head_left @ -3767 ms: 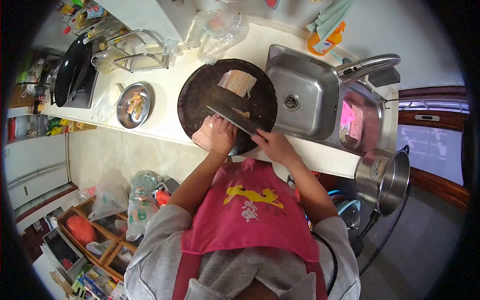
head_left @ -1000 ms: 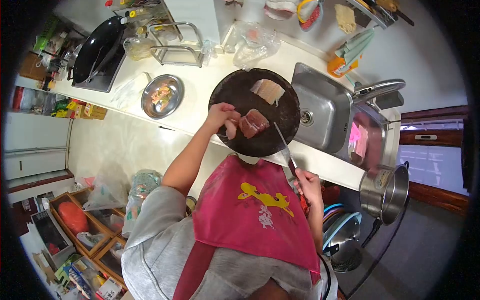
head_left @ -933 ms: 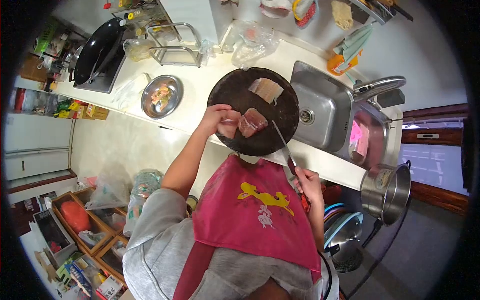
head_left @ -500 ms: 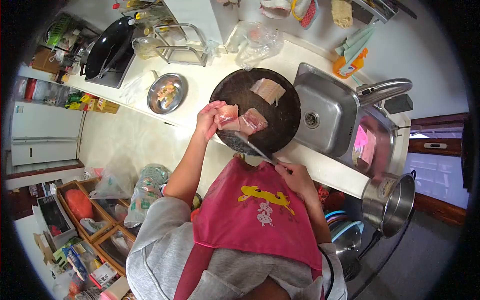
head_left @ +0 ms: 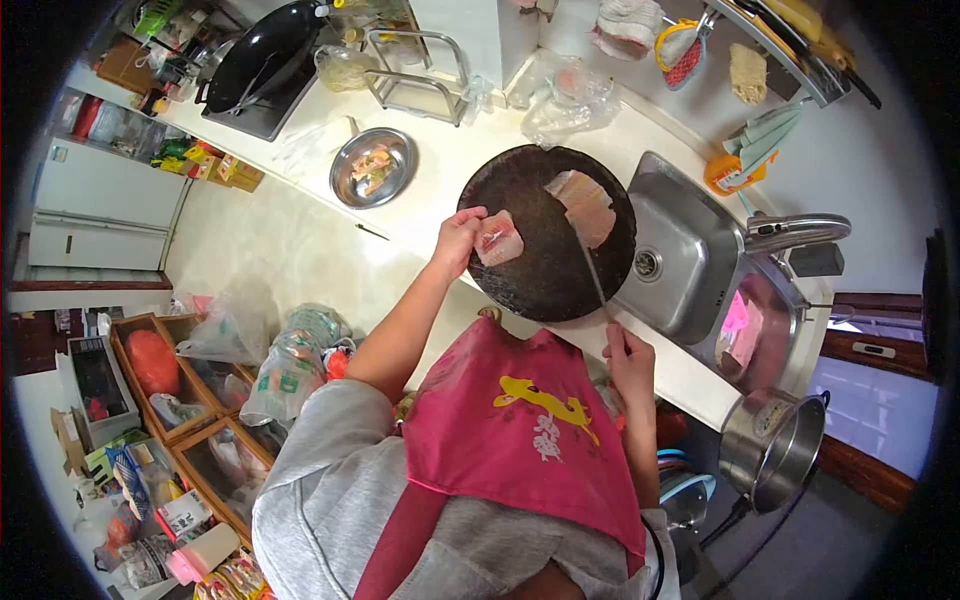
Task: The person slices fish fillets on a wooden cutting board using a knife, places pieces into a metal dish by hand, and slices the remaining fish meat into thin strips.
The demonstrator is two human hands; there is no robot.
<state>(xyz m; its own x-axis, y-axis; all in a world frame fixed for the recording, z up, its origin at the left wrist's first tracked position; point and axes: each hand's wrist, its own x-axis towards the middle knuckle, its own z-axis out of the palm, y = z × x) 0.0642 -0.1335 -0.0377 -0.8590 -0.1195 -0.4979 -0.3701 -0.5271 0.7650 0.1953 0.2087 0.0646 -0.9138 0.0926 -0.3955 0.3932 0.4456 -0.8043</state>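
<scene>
On the round dark chopping board (head_left: 530,270), my left hand (head_left: 460,241) pinches the edge of a pink piece of meat (head_left: 499,238) at the board's left side. My right hand (head_left: 630,362) is closed round the handle of a knife (head_left: 592,268) at the lower right of the board. The blade points up and away, its tip close to the lower edge of pale, skin-patterned pieces (head_left: 588,208) at the board's upper right. These pieces lie together, and I cannot tell whether the tip touches them.
A steel bowl with food bits (head_left: 345,180) stands left of the board, with a wok (head_left: 262,50) beyond. To the right are the sink (head_left: 665,290), faucet (head_left: 800,228) and a steel pot (head_left: 750,440). Clear plastic bags (head_left: 570,100) lie behind the board.
The second pink piece has moved from beside my left hand to the pale piece at the upper right. The knife has moved right and points away. The view has shifted.
</scene>
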